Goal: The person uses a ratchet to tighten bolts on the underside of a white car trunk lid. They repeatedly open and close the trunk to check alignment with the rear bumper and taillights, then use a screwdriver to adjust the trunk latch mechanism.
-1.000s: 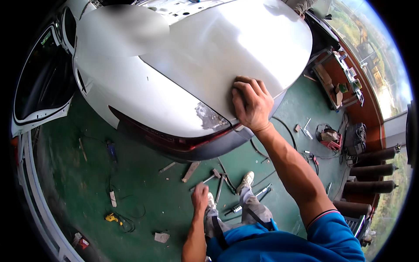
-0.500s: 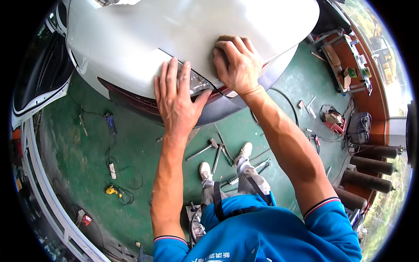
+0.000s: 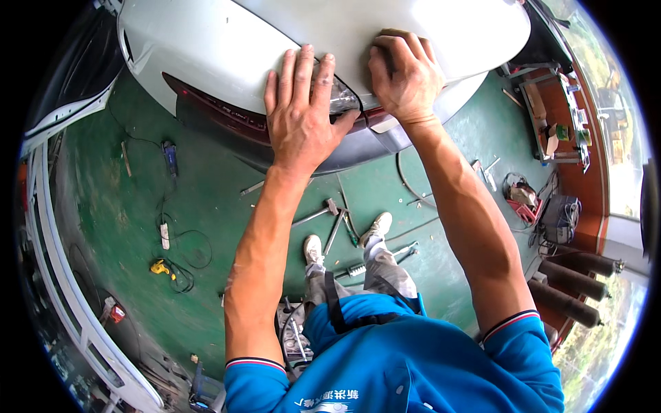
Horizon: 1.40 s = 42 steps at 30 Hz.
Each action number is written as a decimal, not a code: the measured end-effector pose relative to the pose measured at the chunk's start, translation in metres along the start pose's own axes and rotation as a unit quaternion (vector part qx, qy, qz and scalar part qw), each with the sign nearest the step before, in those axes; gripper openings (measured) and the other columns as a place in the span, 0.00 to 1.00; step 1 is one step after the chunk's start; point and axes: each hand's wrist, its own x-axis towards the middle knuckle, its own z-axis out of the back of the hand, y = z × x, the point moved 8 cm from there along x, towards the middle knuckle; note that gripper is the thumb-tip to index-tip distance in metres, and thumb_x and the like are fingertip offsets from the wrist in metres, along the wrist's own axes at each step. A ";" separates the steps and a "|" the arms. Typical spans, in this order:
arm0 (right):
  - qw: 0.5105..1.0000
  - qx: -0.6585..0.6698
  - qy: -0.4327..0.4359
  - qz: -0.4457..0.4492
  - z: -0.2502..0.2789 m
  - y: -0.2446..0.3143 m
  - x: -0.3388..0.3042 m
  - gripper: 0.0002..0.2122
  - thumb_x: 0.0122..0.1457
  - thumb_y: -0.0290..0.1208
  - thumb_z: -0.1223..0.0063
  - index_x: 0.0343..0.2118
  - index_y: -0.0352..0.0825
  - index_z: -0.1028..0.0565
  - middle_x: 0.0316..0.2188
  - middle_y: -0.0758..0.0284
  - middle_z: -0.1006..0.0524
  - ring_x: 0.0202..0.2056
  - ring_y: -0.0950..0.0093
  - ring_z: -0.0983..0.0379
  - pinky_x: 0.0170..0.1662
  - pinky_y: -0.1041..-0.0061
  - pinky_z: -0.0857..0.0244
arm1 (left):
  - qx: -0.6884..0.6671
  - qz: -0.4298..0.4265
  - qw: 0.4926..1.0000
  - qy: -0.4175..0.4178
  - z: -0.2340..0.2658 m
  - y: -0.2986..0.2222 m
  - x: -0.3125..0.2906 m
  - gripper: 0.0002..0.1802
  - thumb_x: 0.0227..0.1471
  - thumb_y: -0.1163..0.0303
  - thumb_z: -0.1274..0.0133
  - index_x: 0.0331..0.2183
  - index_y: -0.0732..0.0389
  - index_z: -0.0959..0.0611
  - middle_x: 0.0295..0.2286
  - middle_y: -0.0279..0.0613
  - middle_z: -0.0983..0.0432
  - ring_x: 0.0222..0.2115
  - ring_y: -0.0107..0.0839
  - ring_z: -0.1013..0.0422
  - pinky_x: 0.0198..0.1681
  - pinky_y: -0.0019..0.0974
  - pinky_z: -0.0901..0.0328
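The left hand (image 3: 299, 120) lies flat and relaxed on the rear corner of a white car (image 3: 186, 41), fingers slightly spread toward 12 o'clock, clasping nothing visible. The red tail light (image 3: 220, 113) extends from it toward 9 o'clock. A mottled grey patch (image 3: 343, 96) shows between the hands. The right hand (image 3: 410, 86) rests on the rear lid (image 3: 475, 41) with bent fingers; its underside is hidden, so I cannot tell whether it grasps anything. The car spans the view from 10 to 1 o'clock.

A narrow seam (image 3: 275, 28) runs between the hands toward 11 o'clock, and the grey bumper (image 3: 351, 153) curves past the wrists on their 6 o'clock side. Room to move opens over the green floor (image 3: 110, 220) from 7 to 9 o'clock.

On that floor lie a yellow corded tool (image 3: 161, 267) at 8 o'clock, a blue tool (image 3: 170, 158) between 9 and 10, and a hammer (image 3: 332, 205) mid-view, near light shoes (image 3: 313, 249). A dark machine (image 3: 561, 219) stands at 3 o'clock; brown cylinders (image 3: 575, 279) lie at 4.
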 end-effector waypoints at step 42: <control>1.000 0.000 0.026 0.014 -0.004 0.008 0.004 0.06 0.51 0.27 0.41 0.32 0.41 0.21 0.36 0.70 0.20 0.37 0.63 0.25 0.41 0.67 0.30 | -0.101 -0.029 0.994 -0.013 0.004 0.018 -0.006 0.42 0.40 0.62 0.32 0.59 0.56 0.26 0.61 0.45 0.35 0.64 0.45 0.41 0.65 0.51 0.48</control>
